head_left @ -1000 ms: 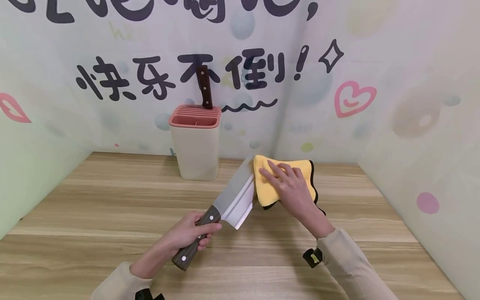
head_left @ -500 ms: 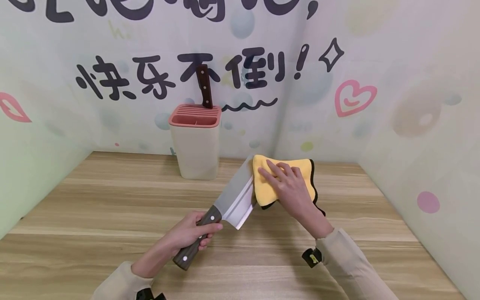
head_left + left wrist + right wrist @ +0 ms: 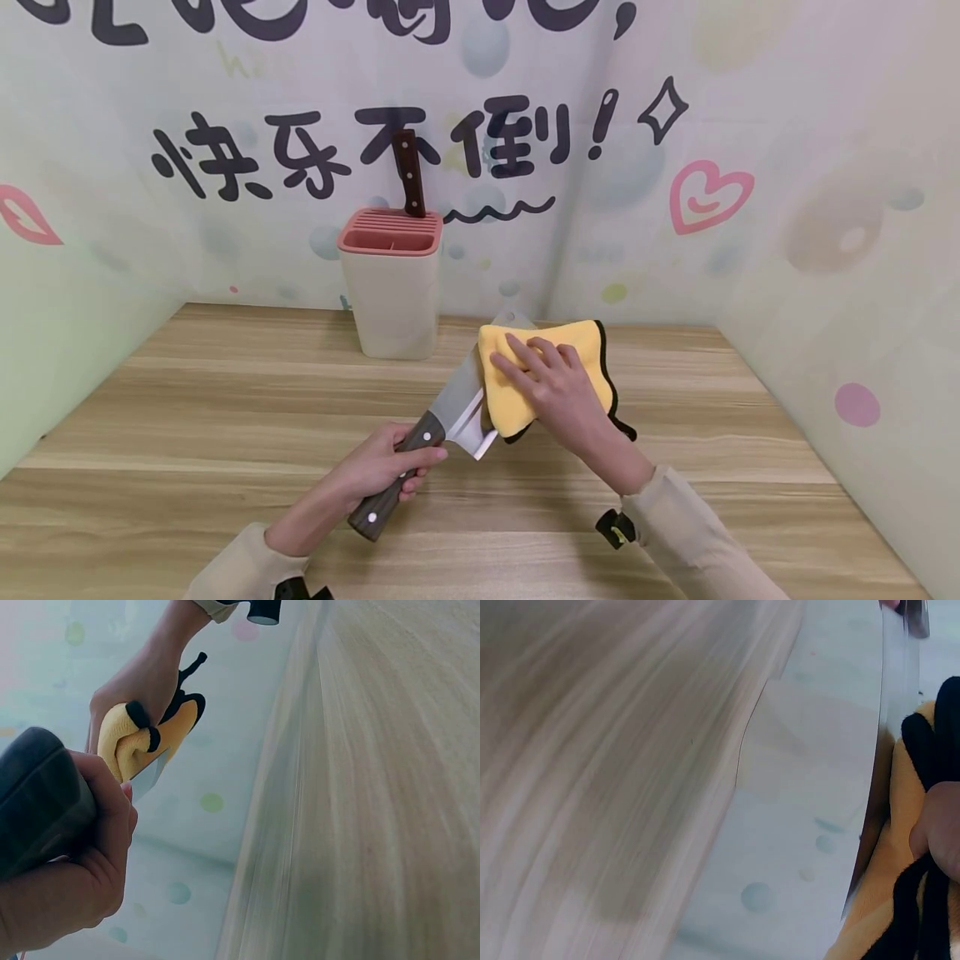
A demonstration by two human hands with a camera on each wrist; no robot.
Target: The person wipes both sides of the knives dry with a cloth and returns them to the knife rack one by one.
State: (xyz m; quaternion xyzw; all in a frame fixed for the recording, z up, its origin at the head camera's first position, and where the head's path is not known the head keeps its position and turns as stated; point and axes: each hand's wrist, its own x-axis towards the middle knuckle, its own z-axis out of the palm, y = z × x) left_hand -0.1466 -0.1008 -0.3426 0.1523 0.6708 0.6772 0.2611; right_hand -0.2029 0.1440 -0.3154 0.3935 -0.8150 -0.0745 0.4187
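Wiping a cleaver with a folded cloth. The left hand (image 3: 367, 468) grasps the dark riveted handle (image 3: 380, 502) of the cleaver (image 3: 456, 398), which slants from near left to far right over the middle of the wood-grain table (image 3: 225, 433) and appears raised off it. The right hand (image 3: 562, 400) grips a yellow microfibre cloth (image 3: 510, 408) with black trim, fingers spread over its top; the right wrist view shows a digit among the lower folds. The cloth covers much of the blade, leaving the holed far corner and the handle end exposed. The step in hand is judged to be wiping along the blade. A further stroke would call for a steady handle and cloth between skin and steel, since the bevelled edge faces right and near, towards the right hand. To the far left stands the white knife block (image 3: 397, 308), a brown-handled knife (image 3: 408, 175) upright in it. The blade's far corner lies near the printed backdrop (image 3: 600, 250); freer room lies near and right.
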